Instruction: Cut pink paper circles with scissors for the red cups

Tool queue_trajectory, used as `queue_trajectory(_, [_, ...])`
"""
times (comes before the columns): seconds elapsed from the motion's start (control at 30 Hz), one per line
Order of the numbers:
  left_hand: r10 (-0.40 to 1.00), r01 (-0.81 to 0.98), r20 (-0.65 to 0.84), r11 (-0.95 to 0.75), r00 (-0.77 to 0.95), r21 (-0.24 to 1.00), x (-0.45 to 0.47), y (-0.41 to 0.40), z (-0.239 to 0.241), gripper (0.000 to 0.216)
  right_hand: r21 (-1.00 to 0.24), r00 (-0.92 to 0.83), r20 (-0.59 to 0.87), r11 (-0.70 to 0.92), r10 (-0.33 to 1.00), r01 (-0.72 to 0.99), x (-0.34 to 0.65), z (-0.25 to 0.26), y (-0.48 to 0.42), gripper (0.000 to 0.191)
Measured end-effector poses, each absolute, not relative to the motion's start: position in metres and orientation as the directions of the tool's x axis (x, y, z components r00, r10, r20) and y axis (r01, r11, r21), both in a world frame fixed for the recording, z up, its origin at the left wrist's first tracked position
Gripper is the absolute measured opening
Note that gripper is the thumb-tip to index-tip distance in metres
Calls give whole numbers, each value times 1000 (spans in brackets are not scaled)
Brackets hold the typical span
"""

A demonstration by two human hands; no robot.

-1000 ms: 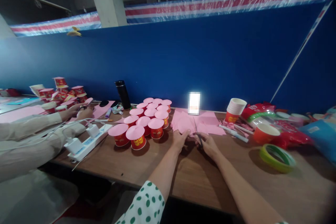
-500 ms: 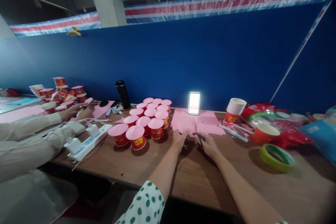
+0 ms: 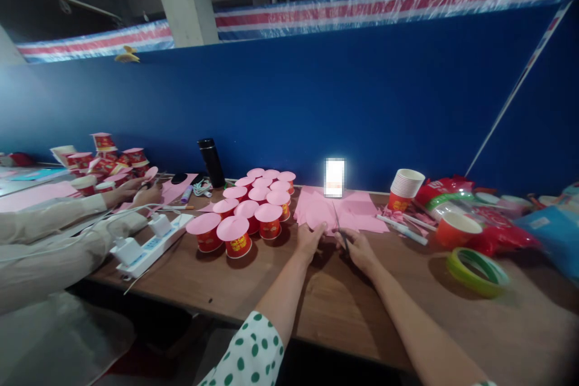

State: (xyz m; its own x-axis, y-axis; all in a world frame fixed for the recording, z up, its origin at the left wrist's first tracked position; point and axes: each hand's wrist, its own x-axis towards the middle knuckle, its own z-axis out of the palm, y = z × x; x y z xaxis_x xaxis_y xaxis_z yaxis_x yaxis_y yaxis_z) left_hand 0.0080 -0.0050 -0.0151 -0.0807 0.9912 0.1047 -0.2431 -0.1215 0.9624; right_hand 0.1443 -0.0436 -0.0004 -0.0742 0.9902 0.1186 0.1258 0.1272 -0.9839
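Note:
My left hand [image 3: 311, 239] pinches a piece of pink paper [image 3: 320, 217] near the middle of the table's back part. A pair of scissors [image 3: 337, 223] is in my right hand [image 3: 357, 247], its blades pointing away from me at the paper's right side. Whether the blades touch the paper I cannot tell. Behind both hands lie several pink sheets [image 3: 364, 211], overlapping. Left of my hands stand several upturned red paper cups [image 3: 238, 246], each topped with a pink paper disc [image 3: 232, 228].
A lit phone [image 3: 335, 178] leans at the blue partition [image 3: 362, 90]. Stacked cups [image 3: 406, 187], a marker [image 3: 407, 232], an orange cup [image 3: 458, 229] and green tape [image 3: 478, 271] lie right. On the left are a power strip [image 3: 151, 247], a black flask [image 3: 210, 163] and a co-worker's hands [image 3: 145, 195].
My hands and the scissors stay almost where they were. At the left, the co-worker's hands and the pink piece in them have shifted very slightly.

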Motion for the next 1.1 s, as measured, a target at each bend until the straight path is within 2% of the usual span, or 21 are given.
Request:
queue_trajectory(0.5, [992,-288,102,-119,-74,950,9,-6,-11,33,-986,-61,123,129,990,108,144,-2,-44,43])
queue_trajectory(1.1, [990,-206,129,-139,-63,969,7,-7,-12,32,-995,-45,80,82,996,51,143,0,-44,45])
